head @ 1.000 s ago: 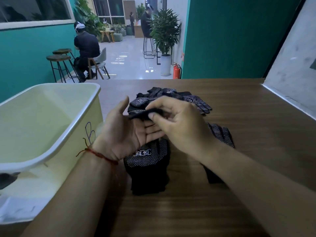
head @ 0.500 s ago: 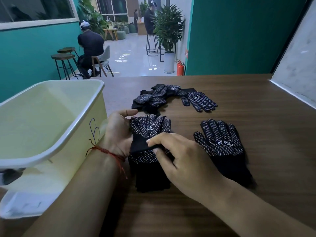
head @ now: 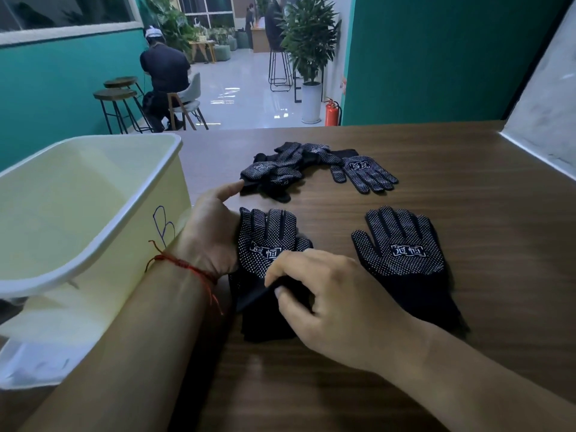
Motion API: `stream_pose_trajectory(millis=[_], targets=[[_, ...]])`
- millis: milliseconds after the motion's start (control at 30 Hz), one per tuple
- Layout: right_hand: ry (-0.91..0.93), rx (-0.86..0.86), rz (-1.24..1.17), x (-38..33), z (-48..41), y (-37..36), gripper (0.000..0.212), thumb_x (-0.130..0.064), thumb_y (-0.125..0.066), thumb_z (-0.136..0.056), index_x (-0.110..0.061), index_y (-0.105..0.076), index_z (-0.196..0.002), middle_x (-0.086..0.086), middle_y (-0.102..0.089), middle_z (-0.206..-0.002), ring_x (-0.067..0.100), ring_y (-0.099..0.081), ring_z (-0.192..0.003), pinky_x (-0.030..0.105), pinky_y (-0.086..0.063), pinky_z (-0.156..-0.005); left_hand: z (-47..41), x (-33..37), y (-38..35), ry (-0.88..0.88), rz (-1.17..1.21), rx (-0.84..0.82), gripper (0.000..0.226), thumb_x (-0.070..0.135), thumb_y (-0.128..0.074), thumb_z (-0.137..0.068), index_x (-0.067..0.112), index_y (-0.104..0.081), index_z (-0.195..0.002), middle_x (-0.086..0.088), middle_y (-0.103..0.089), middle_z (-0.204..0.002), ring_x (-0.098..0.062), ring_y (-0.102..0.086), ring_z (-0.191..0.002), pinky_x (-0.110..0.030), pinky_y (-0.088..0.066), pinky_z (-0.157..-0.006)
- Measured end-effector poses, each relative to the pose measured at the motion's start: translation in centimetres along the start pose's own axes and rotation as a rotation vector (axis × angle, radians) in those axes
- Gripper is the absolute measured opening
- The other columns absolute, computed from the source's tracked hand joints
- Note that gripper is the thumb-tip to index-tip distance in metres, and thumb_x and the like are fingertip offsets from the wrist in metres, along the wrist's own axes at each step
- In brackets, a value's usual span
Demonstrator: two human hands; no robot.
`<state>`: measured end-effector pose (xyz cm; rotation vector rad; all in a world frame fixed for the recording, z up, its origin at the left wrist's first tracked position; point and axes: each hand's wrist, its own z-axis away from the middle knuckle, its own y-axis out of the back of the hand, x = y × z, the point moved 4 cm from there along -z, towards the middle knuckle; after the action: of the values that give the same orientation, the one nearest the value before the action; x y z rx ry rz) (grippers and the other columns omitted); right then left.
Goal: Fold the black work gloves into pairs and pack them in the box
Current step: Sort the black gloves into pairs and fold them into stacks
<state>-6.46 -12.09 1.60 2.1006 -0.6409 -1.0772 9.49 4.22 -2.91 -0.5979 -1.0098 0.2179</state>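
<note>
The right hand is pinching the cuff of the near glove, which is lying dots-up on the table, with the box at its nine o'clock, a second glove at three and the loose heap at twelve. The left hand is leaning on its nine o'clock edge (fingers hidden, so I cannot tell if they are gripping). The knit is looking light, limp and a little grippy, so I am judging the cuff the best place to hold.
</note>
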Motion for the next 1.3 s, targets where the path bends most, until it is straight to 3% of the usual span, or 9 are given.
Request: stream_pose_trajectory(millis=[200,300,467,600,700,800,933,1067,1300], targets=[[0.013,-0.107,0.022,-0.1,0.0,-0.6,0.011,-0.026,-0.061,-0.095,-0.034,-0.063,-0.102,-0.016,-0.066,-0.098,0.005,-0.059,-0.099,0.031,-0.05,-0.088,1.4,0.5,-0.8,-0.065,-0.036,0.081,0.09,0.044,-0.08,-0.079,0.013,-0.047,-0.156,-0.018,-0.05,-0.159,-0.04,-0.052,-0.143,-0.062,-0.041,-0.115],[0.025,-0.129,0.04,-0.1,0.0,-0.7,0.01,-0.025,-0.061,-0.094,-0.032,-0.063,-0.101,-0.017,-0.065,-0.097,0.005,-0.057,-0.098,0.028,-0.047,-0.088,2.0,0.5,-1.5,-0.081,-0.075,0.123,0.079,0.044,-0.07,-0.088,0.012,-0.046,-0.157,-0.017,-0.05,-0.159,-0.038,-0.054,-0.142,-0.048,-0.051,-0.105],[0.025,-0.15,0.046,-0.1,0.0,-0.7,0.011,-0.024,-0.062,-0.092,-0.032,-0.063,-0.099,-0.018,-0.064,-0.097,0.004,-0.056,-0.099,0.025,-0.046,-0.088,3.0,0.7,-2.4,-0.082,-0.139,0.147,0.064,0.04,-0.061,-0.096,0.004,-0.05,-0.148,-0.021,-0.058,-0.131,-0.034,-0.06,-0.11,-0.039,-0.053,-0.08],[0.03,-0.185,0.059,-0.1,0.0,-0.7,0.011,-0.026,-0.062,-0.09,-0.033,-0.062,-0.098,-0.018,-0.064,-0.1,0.004,-0.055,-0.1,0.027,-0.048,-0.088,3.5,2.0,-2.6,-0.276,-0.466,0.337,0.03,0.044,-0.064,-0.088,0.022,-0.065,-0.11,-0.006,-0.069,-0.115,-0.024,-0.065,-0.094,-0.038,-0.054,-0.079],[0.043,-0.231,0.072,-0.1,0.0,-0.8,0.01,-0.025,-0.061,-0.089,-0.033,-0.062,-0.096,-0.018,-0.063,-0.1,0.005,-0.055,-0.102,0.028,-0.048,-0.089,3.9,3.1,-2.9,-0.448,-0.792,0.471,0.038,0.05,-0.058,-0.075,0.031,-0.065,-0.108,0.004,-0.071,-0.113,-0.021,-0.068,-0.108,-0.047,-0.055,-0.095],[0.044,-0.246,0.061,0.0,-0.1,-0.7,0.01,-0.023,-0.062,-0.088,-0.03,-0.062,-0.093,-0.017,-0.061,-0.097,0.005,-0.053,-0.098,0.026,-0.046,-0.088,3.7,3.2,-2.4,-0.523,-0.926,0.519,0.03,0.039,-0.055,-0.084,0.03,-0.065,-0.11,0.01,-0.067,-0.098,-0.021,-0.067,-0.099,-0.041,-0.055,-0.088],[0.012,-0.251,0.043,0.3,-0.2,-0.8,0.008,-0.024,-0.063,-0.089,-0.031,-0.063,-0.093,-0.017,-0.063,-0.098,0.005,-0.054,-0.101,0.024,-0.044,-0.09,3.5,3.0,-1.5,-0.46,-1.287,0.633,0.034,0.016,-0.049,-0.09,0.018,-0.064,-0.12,-0.008,-0.069,-0.111,-0.031,-0.063,-0.103,-0.033,-0.047,-0.082],[-0.006,-0.25,0.045,0.4,-0.2,-0.8,0.008,-0.024,-0.063,-0.088,-0.03,-0.063,-0.093,-0.017,-0.064,-0.099,0.005,-0.053,-0.102,0.024,-0.044,-0.09,3.4,3.0,-0.6,-0.356,-1.546,0.693,0.025,0.02,-0.054,-0.091,0.01,-0.061,-0.114,-0.018,-0.069,-0.114,-0.035,-0.061,-0.101,-0.034,-0.042,-0.078],[-0.022,-0.279,0.019,0.5,-0.3,-0.7,0.008,-0.025,-0.062,-0.085,-0.032,-0.061,-0.089,-0.016,-0.067,-0.104,0.008,-0.058,-0.108,0.032,-0.049,-0.093,3.7,2.9,-0.5,-0.27,-1.651,0.614,0.033,0.026,-0.068,-0.086,0.022,-0.062,-0.119,-0.004,-0.063,-0.105,-0.028,-0.063,-0.099,-0.031,-0.049,-0.08]])
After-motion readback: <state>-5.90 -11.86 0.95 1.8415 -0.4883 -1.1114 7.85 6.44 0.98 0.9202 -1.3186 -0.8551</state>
